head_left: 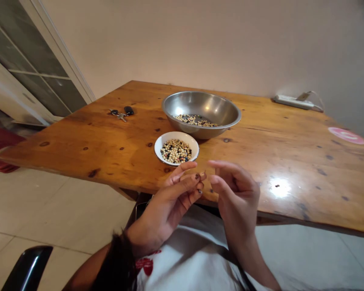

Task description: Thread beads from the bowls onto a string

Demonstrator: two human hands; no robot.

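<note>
The pink sticker [347, 135] and red shirt print [145, 265] are unreadable.

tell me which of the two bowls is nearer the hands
The small white bowl with a dark rim: it sits just in front of the hands, while the large, shiny steel bowl stands behind it.

At the fingertips of the left hand [200, 176] I see a small, thin item [205, 173], too blurred to name. Just beyond, I see a white bowl [158, 150] with a dark rim, upright on the table, holding loose, small round pieces [176, 151], mostly cream mixed with black and a few reddish.
</note>
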